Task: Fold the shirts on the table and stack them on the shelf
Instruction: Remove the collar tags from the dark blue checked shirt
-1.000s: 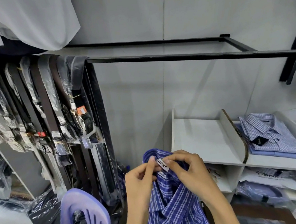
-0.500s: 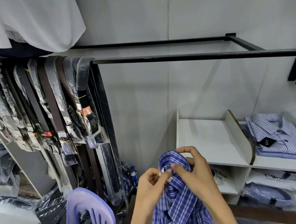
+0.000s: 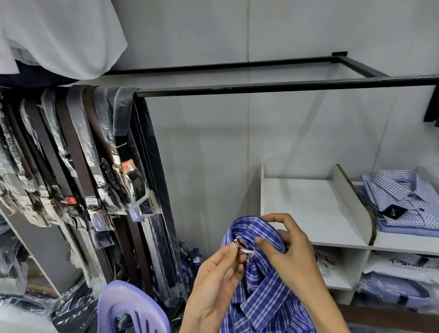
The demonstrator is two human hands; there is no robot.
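Both hands [image 3: 253, 262] apparently at shirt [image 3: 267, 308] collar.

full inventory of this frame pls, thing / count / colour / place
plaid shirt: one, blue and white, held up at bottom centre
folded shirts: a stack, pale blue check on top, right shelf bay
shelf: one, white, right of centre
bagged shirts: several, lower shelf bays
belts: many, brown and black, plastic-wrapped, hanging left
rail: one, black, across the wall
chair: one, lilac, bottom left
bottle: one, blue cap, floor behind the shirt
left hand: pinches the collar label
right hand: grips the collar
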